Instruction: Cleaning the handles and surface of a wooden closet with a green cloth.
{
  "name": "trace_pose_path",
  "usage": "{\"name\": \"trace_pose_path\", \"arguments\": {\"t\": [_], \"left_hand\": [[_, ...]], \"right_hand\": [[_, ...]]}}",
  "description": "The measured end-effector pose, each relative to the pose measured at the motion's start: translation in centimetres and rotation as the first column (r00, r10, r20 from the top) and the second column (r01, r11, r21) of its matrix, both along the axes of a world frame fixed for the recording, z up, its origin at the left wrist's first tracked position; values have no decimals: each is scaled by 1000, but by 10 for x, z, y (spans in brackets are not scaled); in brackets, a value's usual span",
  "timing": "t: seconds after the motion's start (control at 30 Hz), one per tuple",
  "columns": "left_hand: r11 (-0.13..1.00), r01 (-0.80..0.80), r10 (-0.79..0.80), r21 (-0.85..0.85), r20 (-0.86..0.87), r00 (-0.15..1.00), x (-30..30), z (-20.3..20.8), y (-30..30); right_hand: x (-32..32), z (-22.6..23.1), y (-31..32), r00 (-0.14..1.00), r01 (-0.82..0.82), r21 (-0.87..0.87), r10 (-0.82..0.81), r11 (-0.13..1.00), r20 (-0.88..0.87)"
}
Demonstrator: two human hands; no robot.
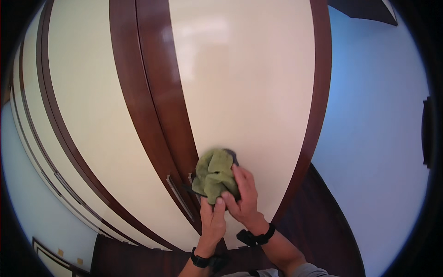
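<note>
A crumpled green cloth [214, 173] with a dark edge is bunched up between my two hands, in front of a cream wardrobe door [249, 92]. My left hand [212, 220] grips its lower edge, thumb and fingers closed on the fabric. From the right, my right hand [245, 196] holds the cloth's side, its thumb at the lower folds. Whether the cloth touches the door I cannot tell. Just left of it are two metal door handles, the left handle [180, 197] in plain view and the right handle [189, 177] partly hidden behind the cloth.
Dark brown wooden strips [154, 87] frame the wardrobe's cream panels, which run on to the left. A pale blue wall [378, 120] stands to the right, with a dark object [427, 132] at its far side. Below lies a dark wooden floor [318, 226].
</note>
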State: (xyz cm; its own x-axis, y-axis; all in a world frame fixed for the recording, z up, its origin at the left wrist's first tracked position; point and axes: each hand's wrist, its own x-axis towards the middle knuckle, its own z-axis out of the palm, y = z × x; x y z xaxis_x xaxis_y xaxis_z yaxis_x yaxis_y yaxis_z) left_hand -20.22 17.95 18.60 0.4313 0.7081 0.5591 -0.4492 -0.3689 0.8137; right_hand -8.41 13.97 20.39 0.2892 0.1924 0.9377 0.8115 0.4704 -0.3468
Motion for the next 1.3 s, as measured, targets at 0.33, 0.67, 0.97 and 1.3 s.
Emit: {"name": "trace_pose_path", "arguments": {"t": [0.33, 0.67, 0.97, 1.3], "left_hand": [[873, 72, -97, -483, -26, 995, -2, -49, -11], [998, 53, -51, -16, 99, 994, -24, 21, -11], [983, -39, 60, -182, 108, 992, -46, -13, 2], [958, 8, 2, -287, 36, 999, -87, -39, 30]], "right_hand": [[2, -75, -10, 981, 134, -130, -113, 982, 155], [-5, 81, 27, 900, 263, 180, -309, 948, 309], [-29, 184, 62, 784, 178, 253, -293, 951, 548], [-75, 232, 93, 698, 146, 214, -253, 966, 669]]}}
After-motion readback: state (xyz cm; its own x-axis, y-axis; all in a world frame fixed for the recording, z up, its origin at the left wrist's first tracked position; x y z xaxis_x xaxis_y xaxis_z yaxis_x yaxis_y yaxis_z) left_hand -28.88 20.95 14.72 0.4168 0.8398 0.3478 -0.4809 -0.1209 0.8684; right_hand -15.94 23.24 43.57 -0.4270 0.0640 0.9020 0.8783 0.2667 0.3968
